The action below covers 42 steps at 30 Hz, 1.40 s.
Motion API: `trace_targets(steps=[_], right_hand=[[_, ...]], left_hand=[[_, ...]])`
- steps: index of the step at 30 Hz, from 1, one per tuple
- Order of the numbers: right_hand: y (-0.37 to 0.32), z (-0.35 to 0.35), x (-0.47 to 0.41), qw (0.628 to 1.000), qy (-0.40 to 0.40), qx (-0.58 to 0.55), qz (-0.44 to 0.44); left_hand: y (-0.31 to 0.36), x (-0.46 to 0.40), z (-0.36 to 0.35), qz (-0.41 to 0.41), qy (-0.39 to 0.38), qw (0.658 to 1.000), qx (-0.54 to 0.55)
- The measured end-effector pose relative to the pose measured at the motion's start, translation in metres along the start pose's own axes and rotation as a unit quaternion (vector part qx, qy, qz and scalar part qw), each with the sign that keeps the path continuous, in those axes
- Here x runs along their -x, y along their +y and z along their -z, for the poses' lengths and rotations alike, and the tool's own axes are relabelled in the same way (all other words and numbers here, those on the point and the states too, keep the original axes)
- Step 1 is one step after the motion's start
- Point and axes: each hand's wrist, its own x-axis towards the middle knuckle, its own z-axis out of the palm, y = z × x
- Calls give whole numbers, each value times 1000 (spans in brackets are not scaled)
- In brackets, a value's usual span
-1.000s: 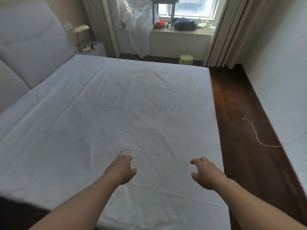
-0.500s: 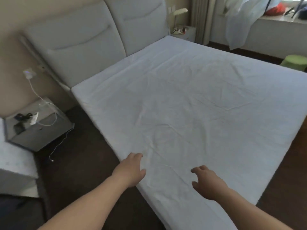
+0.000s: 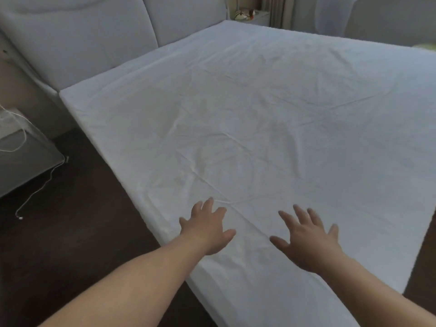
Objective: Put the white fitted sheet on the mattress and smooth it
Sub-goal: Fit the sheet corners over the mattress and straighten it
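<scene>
— Where is the white fitted sheet (image 3: 271,119) found?
— Spread over the whole mattress, faintly creased.
— And the hands?
— The left hand (image 3: 207,228) and right hand (image 3: 309,241) are held flat near the near corner, fingers splayed, nothing gripped, presumably for smoothing.

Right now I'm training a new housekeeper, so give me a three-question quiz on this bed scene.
1. True or false: the white fitted sheet already covers the mattress top.
2. How are the left hand and right hand held? A) fists gripping fabric B) open, fingers spread C) holding a pillow
3. What on the sheet needs work?

Key
1. True
2. B
3. Creases across the middle and near the hands; the white cable on the floor by the bedside cabinet is not part of it.
</scene>
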Motion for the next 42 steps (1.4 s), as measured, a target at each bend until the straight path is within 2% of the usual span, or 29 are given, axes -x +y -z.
trace_targets(steps=[4,8,11,15,22,28,30,31,34,36,37,39,41,42], right_hand=[[11,-48,-35,997,73,5,-5],[24,-98,-42,998,65,3,-10],[33,-120,-37,995,101,8,3],[39,-129,-23,993,117,8,12],[44,-150,18,991,130,3,14],[41,-143,58,995,89,40,-12],[36,-139,81,995,96,29,-16],[33,-141,94,991,133,5,-17],[25,-164,142,942,323,-84,-48],[29,-184,163,904,379,-167,-108],[35,-192,170,883,375,-233,-160],[51,-207,175,817,333,-382,-274],[66,-227,173,754,266,-504,-325],[69,-237,172,741,239,-542,-317]], left_hand=[[8,-31,-61,-4,63,998,-9],[10,-44,-114,3,70,998,-4],[11,-43,-140,5,97,995,-23],[14,-28,-150,-3,115,993,-32],[21,14,-168,-25,64,996,-53],[25,55,-153,-99,4,989,-111],[32,78,-153,-139,29,982,-126],[35,89,-158,-157,50,980,-114],[37,115,-188,-151,111,982,-32],[38,126,-209,-115,152,981,44],[39,128,-218,-81,174,977,92],[42,127,-234,28,180,955,233],[45,129,-247,107,123,903,399],[46,128,-255,113,89,879,454]])
